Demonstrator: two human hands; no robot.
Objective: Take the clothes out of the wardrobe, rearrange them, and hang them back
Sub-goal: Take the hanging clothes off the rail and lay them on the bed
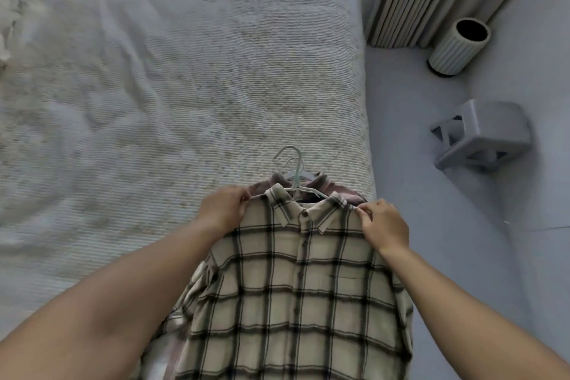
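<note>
Pinching the plaid shirt [296,287] shoulders, both hands' fingers [243,196] hover near the bed [185,71] edge.

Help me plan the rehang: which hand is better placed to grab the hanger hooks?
Probably the left hand. It pinches the plaid shirt at the shoulder nearer the hooks, which curve toward its side. The right hand pinches the other shoulder, farther away.

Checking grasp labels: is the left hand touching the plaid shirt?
Touching. The head view shows the left hand pinching the plaid shirt at its shoulder, no gap visible.
</note>
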